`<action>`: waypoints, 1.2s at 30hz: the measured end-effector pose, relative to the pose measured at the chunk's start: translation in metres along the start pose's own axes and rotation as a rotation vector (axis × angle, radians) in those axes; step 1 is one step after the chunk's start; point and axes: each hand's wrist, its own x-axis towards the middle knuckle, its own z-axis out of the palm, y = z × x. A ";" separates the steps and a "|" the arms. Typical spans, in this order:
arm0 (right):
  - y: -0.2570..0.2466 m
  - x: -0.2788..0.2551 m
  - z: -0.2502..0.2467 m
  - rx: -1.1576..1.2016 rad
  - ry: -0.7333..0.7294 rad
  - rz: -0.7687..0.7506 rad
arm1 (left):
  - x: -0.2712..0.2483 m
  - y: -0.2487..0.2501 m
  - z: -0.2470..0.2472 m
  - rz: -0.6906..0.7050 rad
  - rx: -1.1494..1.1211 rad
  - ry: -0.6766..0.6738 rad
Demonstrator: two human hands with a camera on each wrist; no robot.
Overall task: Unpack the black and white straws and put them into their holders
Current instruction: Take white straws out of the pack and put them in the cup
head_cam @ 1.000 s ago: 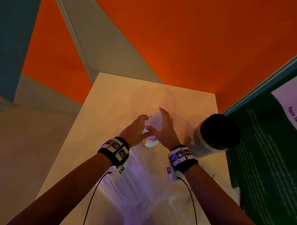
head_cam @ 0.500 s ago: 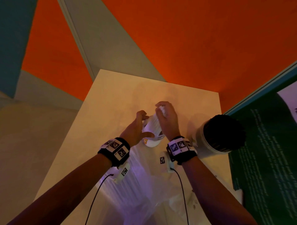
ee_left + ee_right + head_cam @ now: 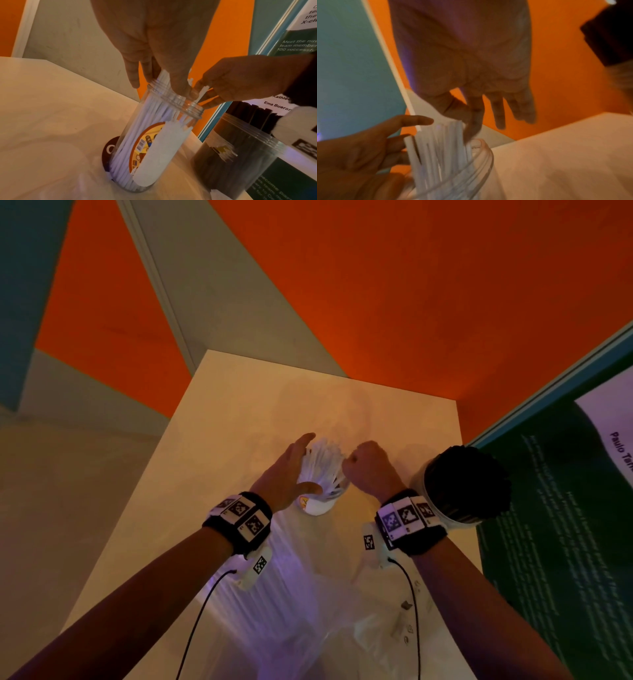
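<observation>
Change: a second ago both hands were closed round the top of the white straws [image 3: 322, 465]; now they have parted to either side, and the bundle stands in the clear jar [image 3: 154, 142] and fans out at the top.
Left hand [image 3: 286, 474]: fingers straight, lying flat against the left of the bundle at the jar's mouth, steadying it without gripping.
Right hand [image 3: 368, 470]: pulled slightly to the right; thumb and forefinger pinch a single white straw at the rim, other fingers loosely curled.
White straws: inside the clear jar, leaning left, tips above the rim.
Black straws [image 3: 466, 486]: already standing in their own holder [image 3: 240, 162], just right of the clear jar.
Wrapper [image 3: 274, 604]: clear plastic lying on the table [image 3: 239, 412] in front of the jars.
Meaning: unpacking looks finished; probably only tidying of stray white straws remains.
</observation>
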 end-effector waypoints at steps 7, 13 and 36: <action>-0.027 -0.011 0.006 -0.327 -0.244 0.002 | -0.001 0.007 -0.002 -0.019 0.013 -0.008; -0.039 0.000 0.014 -0.410 -0.470 -0.062 | -0.001 0.011 -0.002 -0.021 0.007 -0.015; -0.020 0.010 0.004 0.114 -0.537 0.031 | 0.001 0.005 0.000 -0.014 0.086 0.008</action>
